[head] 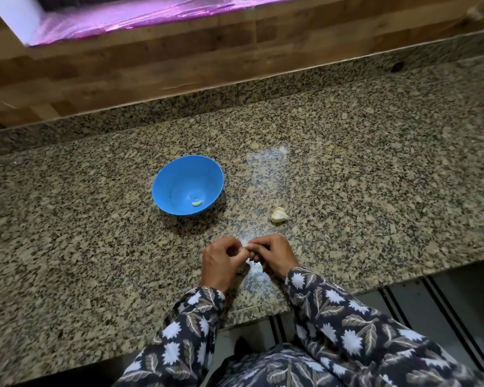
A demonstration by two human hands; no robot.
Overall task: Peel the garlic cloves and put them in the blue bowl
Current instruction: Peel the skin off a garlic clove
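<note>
Pinching a garlic clove [246,246] (mostly hidden) between left hand [221,261] and right hand [271,255] | blue bowl [173,178]: one peeled clove [197,203]

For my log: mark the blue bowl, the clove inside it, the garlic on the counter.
blue bowl [166,188], head view, inner wall.
clove [197,203], head view, its middle.
garlic [279,214], head view, top face.

No writing, label, brand, number or sign can be read anywhere, whether on the bowl [162,188], the speckled surface [375,163], the wooden wall [151,65] or the patterned sleeves [347,317].
</note>
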